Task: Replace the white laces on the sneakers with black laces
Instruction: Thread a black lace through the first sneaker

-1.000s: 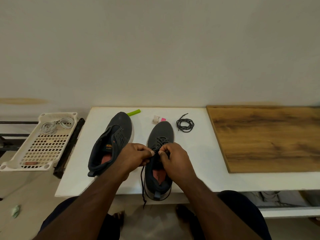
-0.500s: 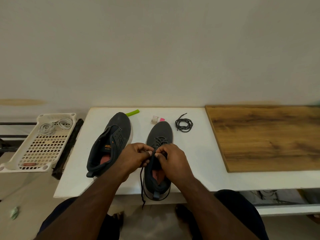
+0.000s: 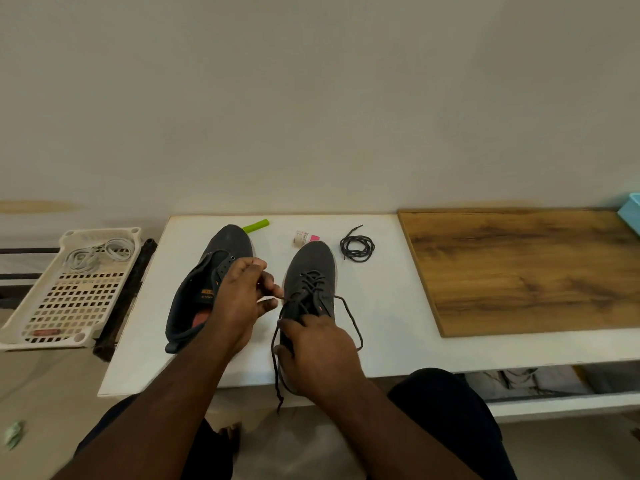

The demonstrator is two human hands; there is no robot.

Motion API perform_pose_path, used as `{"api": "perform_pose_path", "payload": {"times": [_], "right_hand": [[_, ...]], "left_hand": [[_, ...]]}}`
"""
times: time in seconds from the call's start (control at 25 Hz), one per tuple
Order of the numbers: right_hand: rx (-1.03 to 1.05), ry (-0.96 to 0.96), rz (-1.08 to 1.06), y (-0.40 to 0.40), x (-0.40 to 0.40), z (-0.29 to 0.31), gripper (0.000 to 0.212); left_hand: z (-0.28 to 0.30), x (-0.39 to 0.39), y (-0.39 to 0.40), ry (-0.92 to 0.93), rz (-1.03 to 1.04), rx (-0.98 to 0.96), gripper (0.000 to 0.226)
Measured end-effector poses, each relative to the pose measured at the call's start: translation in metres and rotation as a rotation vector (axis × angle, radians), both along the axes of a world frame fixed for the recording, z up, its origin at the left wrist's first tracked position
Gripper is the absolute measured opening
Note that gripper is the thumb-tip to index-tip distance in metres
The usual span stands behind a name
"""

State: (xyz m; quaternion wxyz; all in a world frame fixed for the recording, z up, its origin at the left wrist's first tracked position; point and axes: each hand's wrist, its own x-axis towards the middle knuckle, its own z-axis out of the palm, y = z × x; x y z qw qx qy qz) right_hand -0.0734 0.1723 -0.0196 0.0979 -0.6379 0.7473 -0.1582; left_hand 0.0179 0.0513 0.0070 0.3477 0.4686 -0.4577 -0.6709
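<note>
From the head view I see my right hand [image 3: 320, 351] gripping the heel of the right sneaker [image 3: 310, 282] at the desk [image 3: 388, 306] front edge, toe pointing at the far edge. My left hand [image 3: 242, 299] pinches its black lace [image 3: 349, 317]. The left sneaker [image 3: 207, 289] lies unlaced beside it, toe toward the far edge.

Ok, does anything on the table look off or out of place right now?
Mostly fine. The left sneaker lies tipped on its side with no lace, and one end of the black lace from the right sneaker dangles over the table edge.
</note>
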Motion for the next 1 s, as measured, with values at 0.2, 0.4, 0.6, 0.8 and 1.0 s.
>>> {"api": "perform_pose_path", "payload": {"times": [0.2, 0.4, 0.6, 0.8, 1.0], "right_hand": [[0.006, 0.019, -0.010, 0.001, 0.006, -0.003, 0.037], [0.044, 0.009, -0.024, 0.000, 0.007, -0.001, 0.038], [0.051, -0.004, -0.031, 0.000, 0.006, -0.001, 0.035], [0.068, -0.008, -0.037, -0.001, 0.005, -0.001, 0.033], [0.076, -0.014, -0.031, 0.000, 0.005, 0.001, 0.037]], "left_hand": [[-0.018, 0.009, -0.006, -0.641, -0.397, -0.463, 0.012], [-0.022, 0.015, -0.006, -0.856, -0.520, -0.555, 0.011], [-0.025, 0.012, -0.001, -0.815, -0.497, -0.442, 0.010], [-0.022, 0.011, -0.003, -0.809, -0.511, -0.456, 0.012], [-0.017, 0.002, -0.007, -0.576, -0.199, -0.202, 0.019]]}}
